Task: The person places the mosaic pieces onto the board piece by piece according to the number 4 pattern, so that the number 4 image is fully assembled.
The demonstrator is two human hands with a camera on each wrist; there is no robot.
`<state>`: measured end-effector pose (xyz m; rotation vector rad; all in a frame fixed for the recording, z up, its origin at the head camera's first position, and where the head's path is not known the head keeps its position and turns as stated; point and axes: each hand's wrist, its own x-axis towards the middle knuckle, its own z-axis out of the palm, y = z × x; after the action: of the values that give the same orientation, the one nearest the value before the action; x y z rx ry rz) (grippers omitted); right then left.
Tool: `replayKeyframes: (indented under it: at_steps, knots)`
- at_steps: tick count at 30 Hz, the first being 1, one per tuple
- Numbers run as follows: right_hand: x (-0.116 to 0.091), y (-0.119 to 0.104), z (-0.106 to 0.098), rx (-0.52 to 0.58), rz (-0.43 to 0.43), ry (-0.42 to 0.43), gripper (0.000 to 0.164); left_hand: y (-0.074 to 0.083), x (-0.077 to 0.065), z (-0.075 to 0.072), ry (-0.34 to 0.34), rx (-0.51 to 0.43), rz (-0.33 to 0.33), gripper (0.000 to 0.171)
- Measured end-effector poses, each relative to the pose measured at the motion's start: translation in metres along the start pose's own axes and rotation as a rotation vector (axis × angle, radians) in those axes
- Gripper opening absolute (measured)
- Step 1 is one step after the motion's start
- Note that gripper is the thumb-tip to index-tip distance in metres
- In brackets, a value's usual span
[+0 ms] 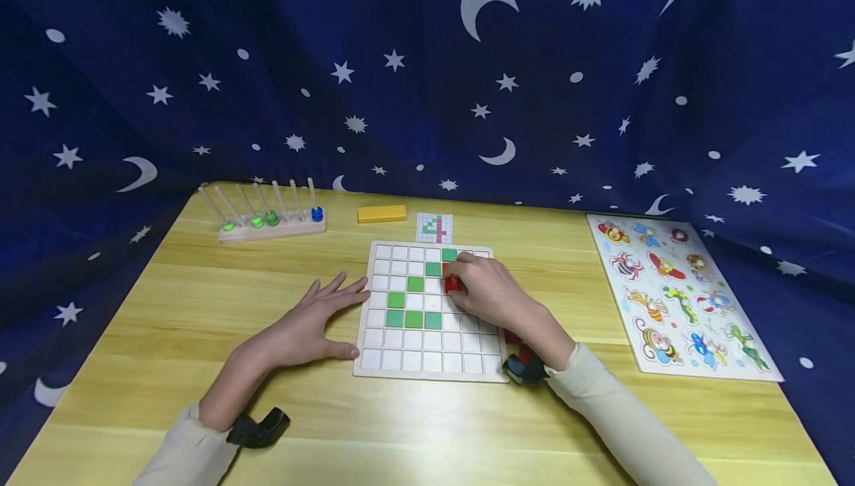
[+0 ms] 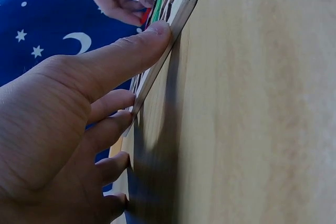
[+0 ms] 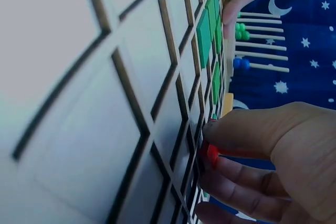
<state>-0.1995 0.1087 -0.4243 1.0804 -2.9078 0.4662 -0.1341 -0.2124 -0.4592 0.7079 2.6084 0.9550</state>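
Observation:
A white grid board (image 1: 412,360) with a light wooden frame lies flat on the table. Several green square tiles (image 1: 414,319) sit in its cells. My right hand (image 1: 490,289) is over the upper right of the grid, pinching a red tile (image 3: 212,156) between thumb and fingers; the hand partly covers that tile and more red beside it. My left hand (image 1: 303,330) is at the board's left edge with fingers spread. In the left wrist view its thumb (image 2: 142,45) rests on the frame and two fingertips touch the side.
Behind the board lie a small pattern card (image 1: 434,228) and a yellow block (image 1: 381,214). A peg stand (image 1: 274,232) with beads is at back left. An insect puzzle board (image 1: 708,375) lies at right. Red pieces (image 1: 513,337) show partly under the right wrist.

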Motion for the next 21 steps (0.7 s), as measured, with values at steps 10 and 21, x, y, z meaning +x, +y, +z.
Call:
replayKeyframes:
  at_steps: [10, 21]
  knots:
    - [0.0034, -0.0018, 0.0008, -0.008, -0.002, -0.023, 0.011, 0.0015, 0.0002, -0.0004, 0.004, 0.011, -0.008, 0.091]
    - [0.0032, -0.0015, -0.0005, 0.025, 0.012, -0.044, 0.013, 0.0022, 0.0006, 0.0004, 0.001, 0.001, -0.014, 0.091]
